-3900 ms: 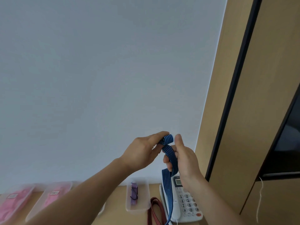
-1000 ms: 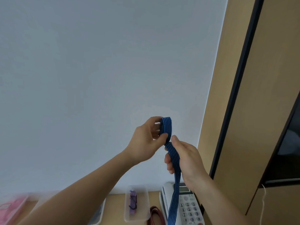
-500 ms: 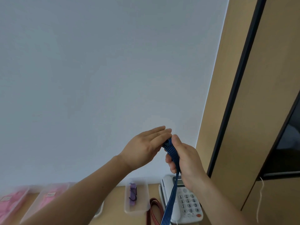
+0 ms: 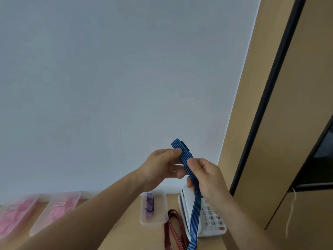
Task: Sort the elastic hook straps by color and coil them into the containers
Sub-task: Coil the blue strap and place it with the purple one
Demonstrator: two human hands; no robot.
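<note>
Between your two hands, held up before the pale wall (image 4: 108, 87), runs the blue strap (image 4: 195, 213). The fingers of your left hand (image 4: 160, 168) are curled in a C, with the index fingertip against the strap's edge just under its folded top end and the thumb closing in from below, so they grasp it there. Your right hand (image 4: 207, 177) sits just beside the left and a little lower. Its thumb presses the strap against the curled fingers and the band passes down through that grip. The top end stands out above both hands, tilted to the left. Below your right hand the strap hangs loose in front of the white telephone (image 4: 210, 226) and runs out of view at the bottom edge.

Left of the telephone, on the wooden table (image 4: 126, 231), lies a red strap (image 4: 173, 230) in long loops. Just beside it stands a clear container (image 4: 155, 222) with a purple strap (image 4: 150, 204) inside. Well apart, at the far left, two more containers (image 4: 59, 208) hold something pink, too blurred to make out. A wooden cabinet (image 4: 270, 123) fills the right side.
</note>
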